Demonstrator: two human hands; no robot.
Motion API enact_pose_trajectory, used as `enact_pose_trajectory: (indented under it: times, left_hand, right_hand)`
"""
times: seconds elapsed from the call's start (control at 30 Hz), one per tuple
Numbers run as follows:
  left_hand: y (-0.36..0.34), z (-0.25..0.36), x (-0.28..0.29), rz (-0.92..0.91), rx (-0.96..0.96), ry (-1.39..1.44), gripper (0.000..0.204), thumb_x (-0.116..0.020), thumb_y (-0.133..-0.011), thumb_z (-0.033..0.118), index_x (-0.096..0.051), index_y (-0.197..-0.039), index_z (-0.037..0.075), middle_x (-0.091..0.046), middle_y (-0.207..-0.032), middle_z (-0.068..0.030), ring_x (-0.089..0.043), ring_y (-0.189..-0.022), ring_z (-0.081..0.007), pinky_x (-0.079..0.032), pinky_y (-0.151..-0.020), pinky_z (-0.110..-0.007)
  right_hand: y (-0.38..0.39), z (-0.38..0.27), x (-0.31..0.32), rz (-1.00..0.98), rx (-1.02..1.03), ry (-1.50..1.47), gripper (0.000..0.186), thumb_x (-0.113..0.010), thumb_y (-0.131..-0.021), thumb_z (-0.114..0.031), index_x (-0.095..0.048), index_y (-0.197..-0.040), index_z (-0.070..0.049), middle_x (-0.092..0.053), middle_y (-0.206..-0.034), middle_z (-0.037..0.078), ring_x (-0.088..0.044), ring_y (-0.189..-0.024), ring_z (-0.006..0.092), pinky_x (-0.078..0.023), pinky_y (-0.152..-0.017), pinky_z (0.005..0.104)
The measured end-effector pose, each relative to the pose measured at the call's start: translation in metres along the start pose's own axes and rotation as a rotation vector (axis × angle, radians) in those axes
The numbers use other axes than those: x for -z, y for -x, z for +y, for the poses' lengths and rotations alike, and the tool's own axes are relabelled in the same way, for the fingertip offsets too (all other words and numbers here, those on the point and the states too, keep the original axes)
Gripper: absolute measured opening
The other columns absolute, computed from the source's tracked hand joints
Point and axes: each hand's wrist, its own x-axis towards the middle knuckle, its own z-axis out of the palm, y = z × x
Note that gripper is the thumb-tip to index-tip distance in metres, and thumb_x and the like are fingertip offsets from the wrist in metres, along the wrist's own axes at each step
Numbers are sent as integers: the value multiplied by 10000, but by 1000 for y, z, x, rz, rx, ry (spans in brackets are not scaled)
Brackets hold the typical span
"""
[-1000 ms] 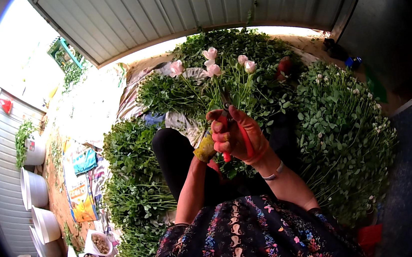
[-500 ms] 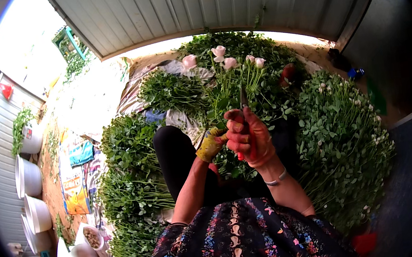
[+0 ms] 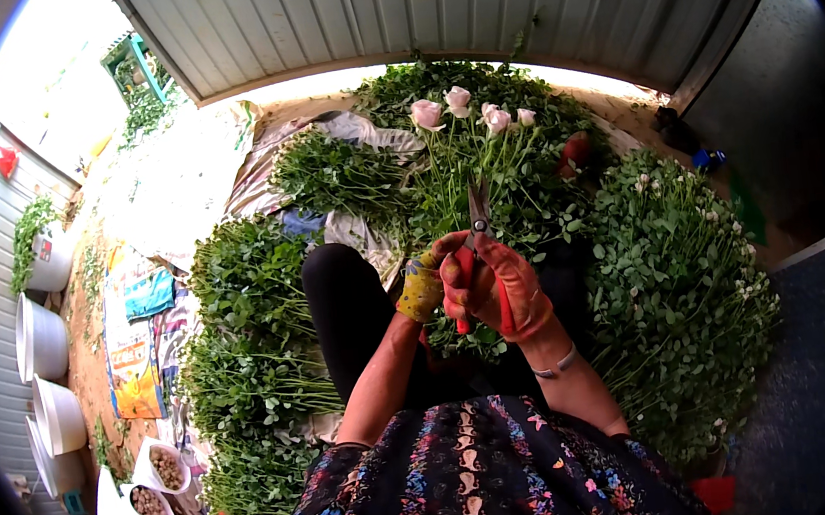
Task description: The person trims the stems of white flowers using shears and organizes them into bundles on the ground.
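Red-handled scissors point away from me, blades slightly apart. My right hand, in an orange-red glove, is closed round their handles. Right beside it, at its left, my left hand in a yellow patterned glove has its fingers curled in by the scissors. What those fingers hold, if anything, is hidden. Beyond the blades, several pale pink roses stand upright on long green stems above a leafy heap. Where the lower ends of their stems rest does not show.
Leafy cut stems lie piled on my left, with another big pile on my right. White buckets line the left wall. White wrapped bundles lie at lower left. A corrugated metal panel stands at the back.
My right hand has turned and shifted slightly left, so the scissors show more plainly and their blades stand apart. The roses have moved in the picture and sit closer together.
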Motion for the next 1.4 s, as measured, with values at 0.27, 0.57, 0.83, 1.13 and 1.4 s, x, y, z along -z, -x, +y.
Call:
enact_pose_trajectory:
  times: [0.27, 0.57, 0.83, 1.13, 1.4]
  left_hand:
    - [21, 1, 28, 124, 44, 353, 362, -367, -924, 187, -406, -1238, 12, -596, -1062, -190, -597, -876, -245, -438, -904, -349]
    - [97, 38, 105, 930, 392, -973, 269, -422, -905, 167, -476, -1137, 43, -611, -940, -162, -584, -813, -260, -450, -844, -396]
    - [11, 13, -16, 672, 230, -1074, 256, -531, -848, 43, -549, -1102, 24, -569, -853, -80, -503, -716, -158, -408, -619, -315]
    - [-82, -71, -38, -1340, -554, 1675, 310, -363, -919, 137, -429, -1195, 14, -454, -816, -159, -450, -623, -238, -373, -507, -376]
    - [-39, -43, 4, -592, -443, 1284, 312, -382, -912, 142, -436, -1206, 53, -455, -893, -86, -442, -680, -175, -374, -555, -316]
  right_hand:
    - [0, 5, 1, -9, 11, 4, 450, -475, -935, -369, -500, -1134, 34, -584, -811, 68, -545, -626, 162, -446, -543, 322]
    - [-9, 13, 6, -19, -80, -67, 425, -490, -946, -349, -482, -1127, 35, -549, -786, 40, -506, -586, 120, -439, -491, 260]
    - [4, 1, 6, 42, 17, 104, 422, -509, -932, -336, -499, -1113, 46, -555, -744, 48, -485, -506, 121, -406, -398, 246]
    - [-18, 1, -8, -72, -136, -137, 436, -473, -946, -344, -498, -1128, 51, -547, -799, 77, -531, -633, 164, -460, -551, 304]
    - [-27, -8, -25, -36, -115, -308, 454, -498, -934, -356, -469, -1144, 45, -560, -834, 84, -550, -669, 181, -472, -620, 325]
